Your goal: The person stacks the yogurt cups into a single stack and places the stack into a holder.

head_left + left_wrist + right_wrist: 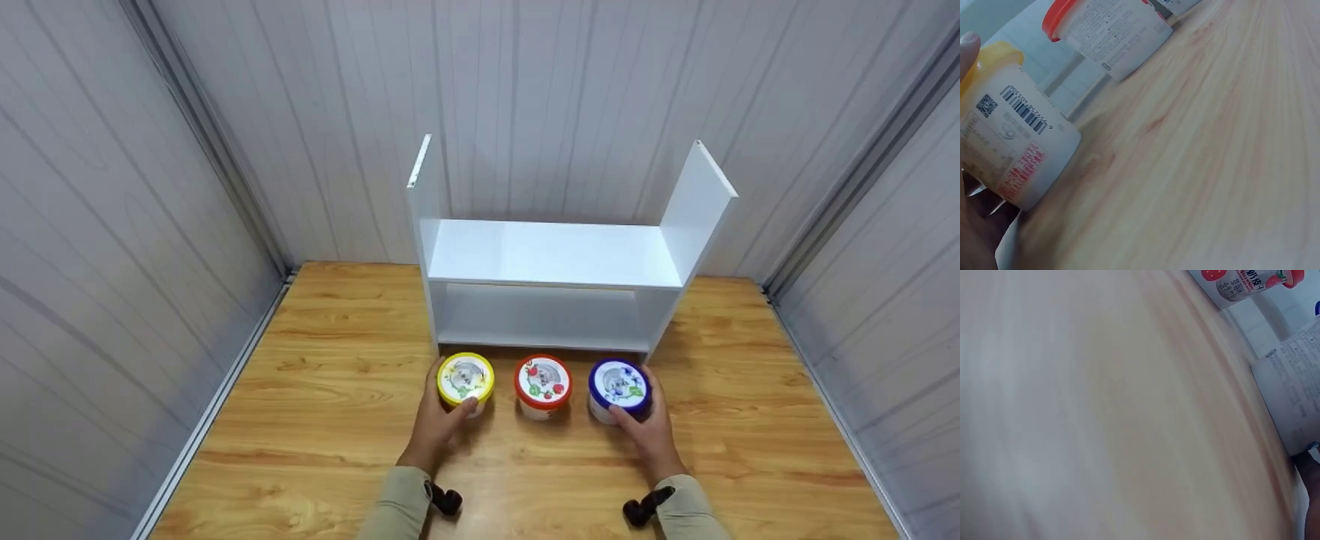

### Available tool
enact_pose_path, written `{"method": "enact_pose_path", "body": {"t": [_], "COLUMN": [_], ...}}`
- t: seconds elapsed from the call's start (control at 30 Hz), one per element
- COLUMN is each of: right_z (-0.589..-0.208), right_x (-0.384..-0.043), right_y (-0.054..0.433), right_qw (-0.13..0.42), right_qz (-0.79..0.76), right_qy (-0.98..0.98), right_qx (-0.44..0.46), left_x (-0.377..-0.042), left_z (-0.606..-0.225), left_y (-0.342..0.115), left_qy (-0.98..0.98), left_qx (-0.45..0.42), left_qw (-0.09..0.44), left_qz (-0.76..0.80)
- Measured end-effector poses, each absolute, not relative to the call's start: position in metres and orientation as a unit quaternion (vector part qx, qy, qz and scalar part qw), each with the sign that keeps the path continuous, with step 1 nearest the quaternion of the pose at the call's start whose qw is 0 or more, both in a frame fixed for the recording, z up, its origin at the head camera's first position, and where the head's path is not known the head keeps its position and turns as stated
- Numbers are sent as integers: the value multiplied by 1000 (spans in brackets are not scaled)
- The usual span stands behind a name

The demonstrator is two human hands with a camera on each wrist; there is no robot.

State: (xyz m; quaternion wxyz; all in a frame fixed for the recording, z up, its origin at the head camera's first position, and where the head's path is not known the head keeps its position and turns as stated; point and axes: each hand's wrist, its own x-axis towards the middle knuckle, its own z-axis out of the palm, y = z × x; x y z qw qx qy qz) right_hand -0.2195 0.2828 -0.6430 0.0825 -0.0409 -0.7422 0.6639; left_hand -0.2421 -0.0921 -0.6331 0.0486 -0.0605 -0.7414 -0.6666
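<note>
Three lidded tubs stand in a row on the wooden table. My left hand (435, 421) grips the yellow-lidded tub (465, 377), thumb at its near side and fingers round its left. In the left wrist view that tub (1022, 135) shows a barcode and red print. My right hand (651, 429) holds the blue-lidded tub (619, 386) at the right end, thumb in front and fingers along its right side. Between them, the red-lidded tub (542, 384) with a strawberry lid is touched by neither hand. In the right wrist view the blue-lidded tub (1292, 382) is cut by the edge.
Just behind the tubs stands a white shelf unit (555, 255) with two levels and upright side panels. The wooden table (330, 420) spreads to both sides. Pale panelled walls (525, 97) enclose the back and sides.
</note>
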Motion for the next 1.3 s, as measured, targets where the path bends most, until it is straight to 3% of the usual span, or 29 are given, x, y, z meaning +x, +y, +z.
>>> {"method": "enact_pose_path", "body": {"t": [0.3,1.3], "right_z": [-653,-654], "right_x": [-221,-219], "right_y": [282,282], "right_qw": [112,114], "right_qz": [678,652], "right_qy": [-725,-747], "right_qx": [-44,-57], "left_x": [-250,-248], "left_z": [-657,-659], "left_y": [-95,-97], "left_qy": [-747,-721], "left_qx": [-46,-51], "left_qw": [50,54], "left_qz": [-662,-689]}}
